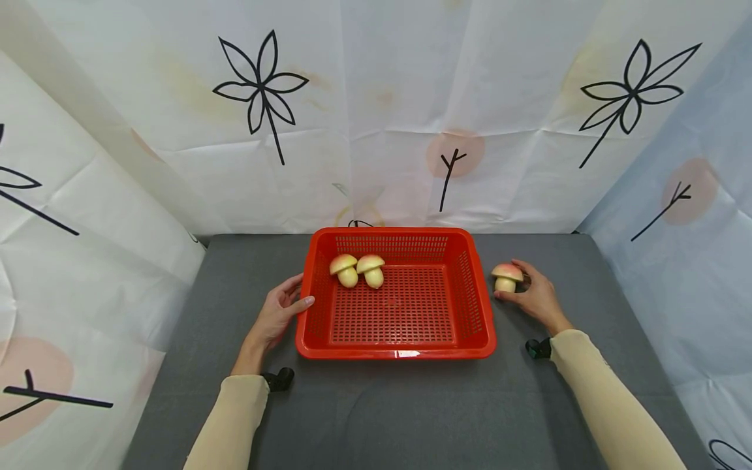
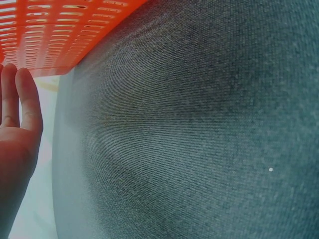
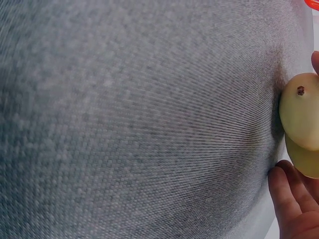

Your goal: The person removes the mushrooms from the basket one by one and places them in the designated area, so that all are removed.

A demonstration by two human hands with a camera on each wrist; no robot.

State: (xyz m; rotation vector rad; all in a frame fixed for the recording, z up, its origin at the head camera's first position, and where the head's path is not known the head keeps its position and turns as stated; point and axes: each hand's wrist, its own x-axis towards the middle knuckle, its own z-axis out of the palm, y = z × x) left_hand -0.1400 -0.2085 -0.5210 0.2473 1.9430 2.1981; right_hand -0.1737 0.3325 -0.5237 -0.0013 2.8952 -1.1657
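Observation:
My left hand (image 1: 281, 313) is at the left side of a red plastic basket (image 1: 396, 352), its thumb over the rim and its fingers along the outer wall. In the left wrist view, fingers (image 2: 30, 99) reach up by the slotted basket wall (image 2: 60, 35). Inside the basket, two toy mushrooms (image 1: 348, 277) (image 1: 373, 274) with pink-yellow caps lie side by side at the back left. Right of the basket, my right hand (image 1: 537, 297) holds a third toy mushroom (image 1: 505, 284) between thumb and fingers. Its pale rounded stem end (image 3: 301, 114) faces the right wrist camera.
A grey cloth covers the table (image 1: 405, 418) under the basket and both hands. White patterned curtains (image 1: 388, 98) stand behind the table and along both sides. The basket's right wall (image 1: 478, 294) is between the held mushroom and the two inside.

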